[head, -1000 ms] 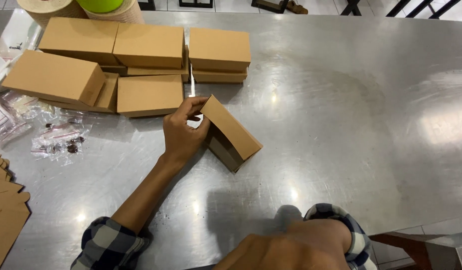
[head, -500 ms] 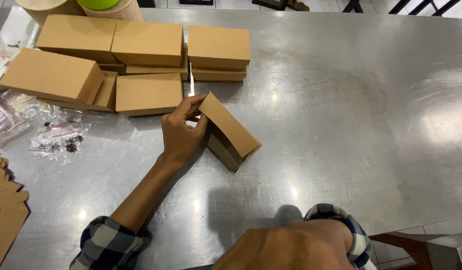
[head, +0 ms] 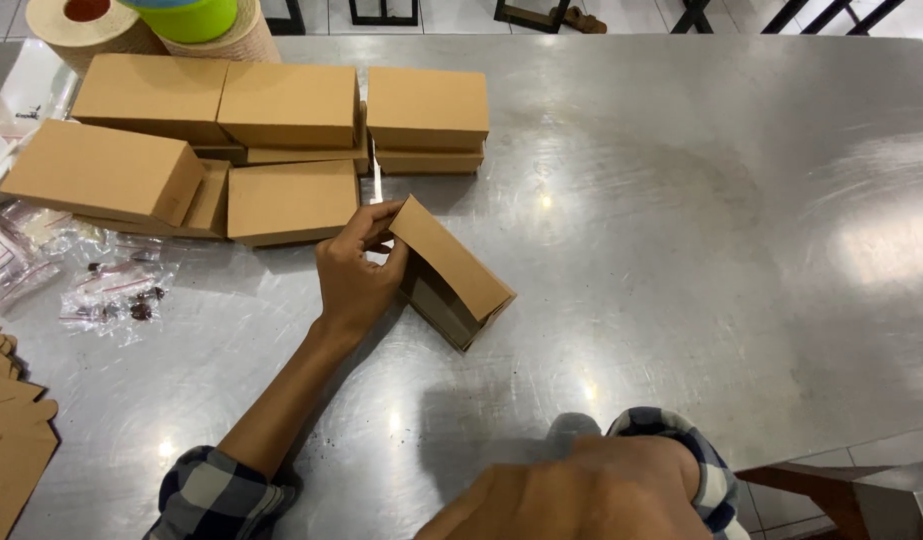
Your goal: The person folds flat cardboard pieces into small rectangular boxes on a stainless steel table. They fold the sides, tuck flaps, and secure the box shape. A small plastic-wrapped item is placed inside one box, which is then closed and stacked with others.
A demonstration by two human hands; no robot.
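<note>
One left hand (head: 353, 275), grip closed on the brown cardboard box (head: 451, 272); right hand's (head: 581, 495) grip unclear.

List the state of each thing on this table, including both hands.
Left hand: gripping the end of the tilted box.
Right hand: near the table edge, holding nothing visible.
Tilted box: half-folded, lying askew on the table.
Closed boxes: stacked in a cluster.
Plastic bags: lying flat, small parts inside.
Flat cardboard: unfolded, piled.
Rolls: upright.

Bright overhead light, glare on table (head: 741, 200)
</note>
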